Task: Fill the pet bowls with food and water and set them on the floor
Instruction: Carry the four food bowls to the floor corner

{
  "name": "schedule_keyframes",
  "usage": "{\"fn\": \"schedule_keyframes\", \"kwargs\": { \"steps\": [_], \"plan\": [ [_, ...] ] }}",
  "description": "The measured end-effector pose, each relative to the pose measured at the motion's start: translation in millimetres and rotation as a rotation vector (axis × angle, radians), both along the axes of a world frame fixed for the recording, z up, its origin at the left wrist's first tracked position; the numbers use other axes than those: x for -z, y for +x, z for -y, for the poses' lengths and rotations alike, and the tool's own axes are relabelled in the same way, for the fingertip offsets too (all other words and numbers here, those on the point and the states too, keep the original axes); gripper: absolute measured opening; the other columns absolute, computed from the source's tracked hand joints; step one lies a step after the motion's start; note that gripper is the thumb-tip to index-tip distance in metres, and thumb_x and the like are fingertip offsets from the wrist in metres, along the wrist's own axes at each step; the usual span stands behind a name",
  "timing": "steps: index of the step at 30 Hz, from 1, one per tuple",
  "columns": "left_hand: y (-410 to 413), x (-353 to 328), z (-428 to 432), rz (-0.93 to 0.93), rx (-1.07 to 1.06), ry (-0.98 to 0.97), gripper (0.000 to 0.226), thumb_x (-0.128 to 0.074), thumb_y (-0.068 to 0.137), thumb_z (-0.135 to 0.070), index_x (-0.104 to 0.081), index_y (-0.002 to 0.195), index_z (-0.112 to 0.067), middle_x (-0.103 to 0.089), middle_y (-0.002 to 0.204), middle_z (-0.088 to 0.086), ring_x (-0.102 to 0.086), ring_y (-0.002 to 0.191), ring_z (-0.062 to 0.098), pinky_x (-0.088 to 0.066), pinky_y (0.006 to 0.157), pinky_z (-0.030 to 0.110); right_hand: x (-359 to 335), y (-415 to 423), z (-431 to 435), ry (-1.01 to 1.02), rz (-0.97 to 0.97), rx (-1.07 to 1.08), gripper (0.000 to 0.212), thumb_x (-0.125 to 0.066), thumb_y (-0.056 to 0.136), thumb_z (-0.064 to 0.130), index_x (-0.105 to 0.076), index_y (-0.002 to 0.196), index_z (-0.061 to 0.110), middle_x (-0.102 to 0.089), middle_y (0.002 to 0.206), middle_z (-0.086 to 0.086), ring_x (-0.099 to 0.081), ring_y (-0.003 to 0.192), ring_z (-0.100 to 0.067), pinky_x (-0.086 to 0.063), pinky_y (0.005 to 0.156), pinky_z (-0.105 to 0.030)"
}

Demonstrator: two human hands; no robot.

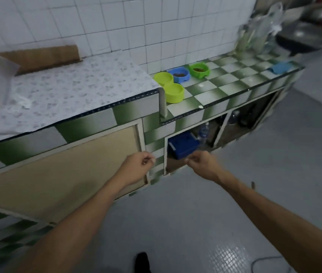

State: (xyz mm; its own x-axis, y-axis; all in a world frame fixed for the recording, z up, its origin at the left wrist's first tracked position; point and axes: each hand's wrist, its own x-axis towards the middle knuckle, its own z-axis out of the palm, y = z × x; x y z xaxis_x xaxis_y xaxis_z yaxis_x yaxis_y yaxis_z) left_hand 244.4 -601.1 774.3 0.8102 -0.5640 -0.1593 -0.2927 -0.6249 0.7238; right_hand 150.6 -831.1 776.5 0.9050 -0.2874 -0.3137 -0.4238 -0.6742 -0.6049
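Kibble fills the blue bowl (pixel 180 74) and green bowl (pixel 199 70) by the counter's (pixel 232 83) back wall; the lime double bowl (pixel 169 86) at its left edge looks empty. Left hand (pixel 138 166) and right hand (pixel 202 162) curl loosely over grey floor (pixel 185 213), holding nothing discernible.
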Motion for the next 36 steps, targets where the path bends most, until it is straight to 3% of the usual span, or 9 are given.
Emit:
{"fn": "schedule_keyframes", "kwargs": {
  "steps": [5,9,15,19,23,25,29,31,36],
  "plan": [
    [13.8,-5.6,90.4,0.028,0.15,0.034,0.024,-0.055,0.098,-0.028,-0.07,0.113,-0.018,-0.071,0.109,-0.005,-0.064,0.1,0.009,-0.051,0.09,0.027,-4.9,-11.8,75.5,-0.017,0.011,0.052,0.027,-0.053,0.099,0.037,-0.068,0.114,0.019,-0.067,0.107,0.004,-0.064,0.096,-0.014,-0.052,0.083,-0.03],
    [35.6,-3.6,156.5,0.03,0.238,0.015,0.022,-0.054,0.098,-0.028,-0.069,0.113,-0.02,-0.069,0.108,-0.01,-0.063,0.101,0.006,-0.05,0.091,0.025,-3.1,-1.9,127.5,0.006,0.038,0.099,0.027,-0.052,0.1,0.037,-0.066,0.116,0.02,-0.065,0.108,0.006,-0.064,0.095,-0.01,-0.05,0.08,-0.025],
    [93.3,6.7,252.5,0.004,0.335,0.006,0.021,-0.056,0.097,-0.027,-0.069,0.111,-0.018,-0.071,0.103,-0.007,-0.066,0.095,0.007,-0.054,0.092,0.032,1.1,43.9,203.9,0.009,0.015,0.126,0.025,-0.052,0.101,0.032,-0.065,0.117,0.017,-0.067,0.11,0.002,-0.062,0.091,-0.009,-0.046,0.077,-0.022],
    [136.7,7.1,308.8,0.02,0.373,0.008,0.021,-0.056,0.098,-0.024,-0.07,0.112,-0.016,-0.07,0.106,-0.006,-0.062,0.092,0.006,-0.048,0.084,0.02,-1.6,83.7,255.8,0.004,0.01,0.154,0.021,-0.053,0.101,0.028,-0.066,0.112,0.016,-0.065,0.1,0.004,-0.061,0.083,-0.006,-0.045,0.065,-0.016],
    [184.9,15.7,348.9,-0.008,0.325,0.043,0.02,-0.057,0.096,-0.03,-0.071,0.108,-0.021,-0.072,0.105,-0.006,-0.064,0.096,0.008,-0.054,0.087,0.029,4.2,122.3,303.2,-0.003,-0.002,0.188,0.021,-0.053,0.099,0.028,-0.068,0.108,0.017,-0.071,0.104,0.001,-0.067,0.091,-0.014,-0.057,0.084,-0.036],
    [207.3,20.2,371.1,-0.016,0.313,0.048,0.021,-0.057,0.096,-0.029,-0.071,0.108,-0.019,-0.072,0.104,-0.005,-0.065,0.095,0.008,-0.052,0.088,0.026,10.1,142.5,331.6,0.002,-0.005,0.195,0.02,-0.054,0.099,0.029,-0.068,0.108,0.018,-0.071,0.103,0.001,-0.067,0.091,-0.015,-0.058,0.086,-0.04],
    [246.3,26.2,408.2,-0.006,0.267,0.046,0.022,-0.057,0.096,-0.027,-0.071,0.11,-0.016,-0.072,0.103,-0.002,-0.065,0.094,0.011,-0.048,0.08,0.022,17.1,186.6,380.1,0.01,0.009,0.174,0.024,-0.053,0.1,0.032,-0.067,0.113,0.018,-0.067,0.106,0.002,-0.064,0.095,-0.013,-0.053,0.083,-0.029],
    [267.1,32.1,427.7,-0.008,0.226,0.056,0.02,-0.057,0.096,-0.026,-0.071,0.107,-0.016,-0.073,0.102,-0.002,-0.064,0.093,0.011,-0.047,0.079,0.021,23.1,214.7,408.0,0.012,0.018,0.141,0.026,-0.054,0.099,0.035,-0.068,0.113,0.017,-0.068,0.107,0.0,-0.065,0.093,-0.014,-0.053,0.083,-0.031],
    [312.0,39.7,476.6,0.008,0.095,0.07,0.022,-0.057,0.097,-0.027,-0.072,0.107,-0.015,-0.072,0.103,-0.003,-0.065,0.095,0.012,-0.05,0.086,0.026,31.5,293.9,480.1,0.017,0.006,-0.003,0.025,-0.056,0.097,0.037,-0.069,0.109,0.019,-0.069,0.096,0.002,-0.065,0.084,-0.014,-0.045,0.075,-0.024]
  ]
}}
